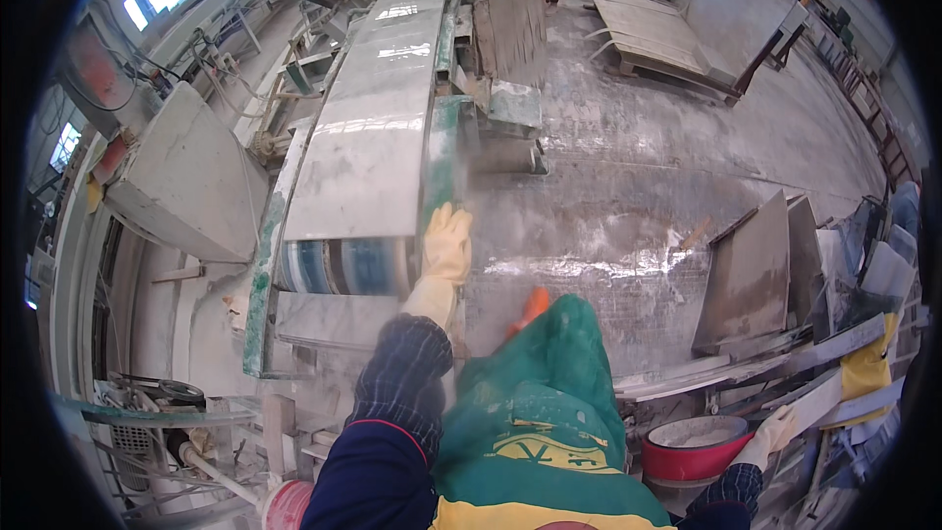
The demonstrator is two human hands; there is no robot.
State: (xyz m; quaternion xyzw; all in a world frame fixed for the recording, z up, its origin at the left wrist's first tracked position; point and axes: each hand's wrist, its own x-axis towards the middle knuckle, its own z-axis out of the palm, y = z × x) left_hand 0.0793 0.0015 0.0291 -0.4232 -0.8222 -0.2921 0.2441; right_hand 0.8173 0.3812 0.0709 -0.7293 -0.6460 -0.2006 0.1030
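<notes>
A long pale stone slab (365,152) with a wet shine lies on the belt machine in front of me. My left hand (448,243), in a cream rubber glove, rests at the slab's near right corner on the machine's green side frame (446,152). Its fingers are stretched out and hold nothing. Below the slab's end shows a blue belt roller (368,266). Far to my right, my gloved right hand (775,435) is closed on the near end of a pale flat strip (816,402). The fingertips there are small and partly hidden.
Beside my right hand stands a red tub (692,447) with pale contents. Stone slabs (748,275) lean at the right, near a yellow cloth (871,373). A wooden pallet (657,34) lies on the wet floor at the back. A large pale block (186,177) stands left of the machine.
</notes>
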